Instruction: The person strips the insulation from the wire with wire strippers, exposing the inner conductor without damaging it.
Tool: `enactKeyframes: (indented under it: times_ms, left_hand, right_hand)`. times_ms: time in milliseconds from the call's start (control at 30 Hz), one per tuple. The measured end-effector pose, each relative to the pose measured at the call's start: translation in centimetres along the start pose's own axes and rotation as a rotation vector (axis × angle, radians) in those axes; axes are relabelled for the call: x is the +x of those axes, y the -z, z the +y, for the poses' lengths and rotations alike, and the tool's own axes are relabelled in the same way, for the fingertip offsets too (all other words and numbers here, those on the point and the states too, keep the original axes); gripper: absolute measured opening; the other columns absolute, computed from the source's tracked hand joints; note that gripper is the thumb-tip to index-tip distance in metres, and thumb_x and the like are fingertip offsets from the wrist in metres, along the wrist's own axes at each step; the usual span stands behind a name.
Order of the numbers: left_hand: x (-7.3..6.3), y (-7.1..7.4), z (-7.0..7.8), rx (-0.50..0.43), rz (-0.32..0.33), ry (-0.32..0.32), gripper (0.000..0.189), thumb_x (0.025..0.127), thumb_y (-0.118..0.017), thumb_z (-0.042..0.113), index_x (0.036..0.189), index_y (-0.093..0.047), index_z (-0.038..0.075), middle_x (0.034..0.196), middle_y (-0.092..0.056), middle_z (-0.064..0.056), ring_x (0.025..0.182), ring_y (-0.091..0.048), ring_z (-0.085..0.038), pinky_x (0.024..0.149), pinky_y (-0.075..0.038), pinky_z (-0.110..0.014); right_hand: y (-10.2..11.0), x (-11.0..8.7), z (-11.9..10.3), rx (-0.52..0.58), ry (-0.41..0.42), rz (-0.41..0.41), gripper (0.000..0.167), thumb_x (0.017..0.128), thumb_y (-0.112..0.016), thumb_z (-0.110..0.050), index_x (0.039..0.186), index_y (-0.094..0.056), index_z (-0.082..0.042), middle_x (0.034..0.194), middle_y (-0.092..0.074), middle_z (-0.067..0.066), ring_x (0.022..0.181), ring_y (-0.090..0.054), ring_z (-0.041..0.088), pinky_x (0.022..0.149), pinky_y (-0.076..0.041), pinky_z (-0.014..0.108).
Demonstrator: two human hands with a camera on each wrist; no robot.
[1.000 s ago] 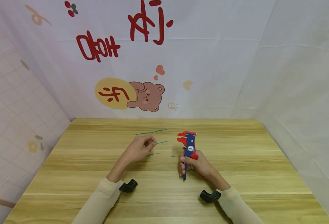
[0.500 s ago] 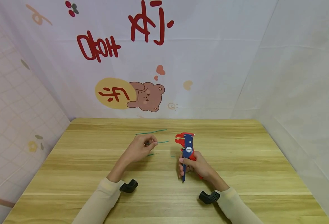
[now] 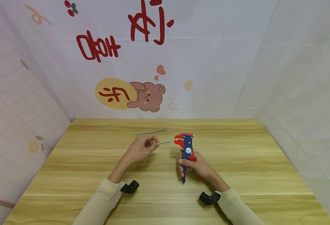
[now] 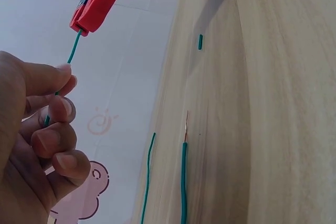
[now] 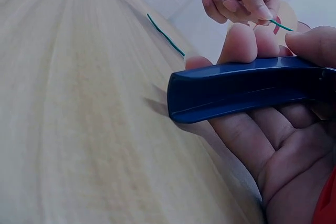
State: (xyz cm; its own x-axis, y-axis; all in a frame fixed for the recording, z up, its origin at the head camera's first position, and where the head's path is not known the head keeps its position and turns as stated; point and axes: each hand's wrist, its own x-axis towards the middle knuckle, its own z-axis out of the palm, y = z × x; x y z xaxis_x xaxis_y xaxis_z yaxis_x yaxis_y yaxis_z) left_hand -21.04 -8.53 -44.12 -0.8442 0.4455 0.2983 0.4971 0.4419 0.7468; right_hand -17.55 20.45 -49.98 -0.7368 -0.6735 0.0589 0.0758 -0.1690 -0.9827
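Since a second ago your wire stripper (image 3: 185, 144) has shifted left; its red head now meets the green wire (image 3: 165, 142) tip. Right hand (image 3: 196, 165) grips the handles, left hand (image 3: 142, 148) pinches the wire: stripping looks imminent.

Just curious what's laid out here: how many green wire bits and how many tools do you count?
Green wires: 3 (held wire pinched by the left hand; long wire and bare-tipped wire on the table)
Short green scrap: 1
Wire stripper, gripped by the right hand: 1
Total: 5
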Motion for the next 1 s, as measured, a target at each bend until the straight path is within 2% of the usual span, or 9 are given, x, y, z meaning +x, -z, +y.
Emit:
enactKeyframes:
  times_ms: [433, 667, 1000]
  left_hand:
    - [0.12, -0.12, 0.22, -0.001, 0.002, -0.018, 0.009, 0.099, -0.07, 0.019, 0.09, -0.07, 0.019, 0.064, -0.047, 0.009, 0.056, -0.041, -0.004, 0.055, -0.035, -0.021]
    - [0.02, -0.04, 0.41, -0.009, -0.008, -0.024, 0.008, 0.099, -0.07, 0.018, 0.092, -0.072, 0.014, 0.063, -0.047, 0.008, 0.055, -0.039, -0.004, 0.054, -0.033, -0.02]
    - [0.08, -0.11, 0.3, -0.014, -0.009, -0.047, 0.007, 0.098, -0.071, 0.018, 0.092, -0.072, 0.017, 0.062, -0.047, 0.009, 0.053, -0.038, -0.004, 0.054, -0.032, -0.02]
  right_hand:
    - [-0.39, 0.06, -0.16, -0.019, -0.01, -0.015, 0.037, 0.107, -0.053, -0.011, 0.113, -0.04, 0.024, 0.083, -0.067, 0.008, 0.072, -0.073, 0.019, 0.075, -0.063, 0.047]
    - [-0.91, 0.13, -0.12, -0.038, -0.025, -0.013, 0.04, 0.106, -0.054, -0.011, 0.113, -0.041, 0.025, 0.082, -0.067, 0.006, 0.071, -0.073, 0.019, 0.073, -0.063, 0.049]
    - [-0.98, 0.26, -0.11, -0.057, -0.023, -0.023, 0.038, 0.106, -0.054, -0.012, 0.112, -0.043, 0.024, 0.083, -0.069, 0.005, 0.072, -0.073, 0.018, 0.072, -0.063, 0.046]
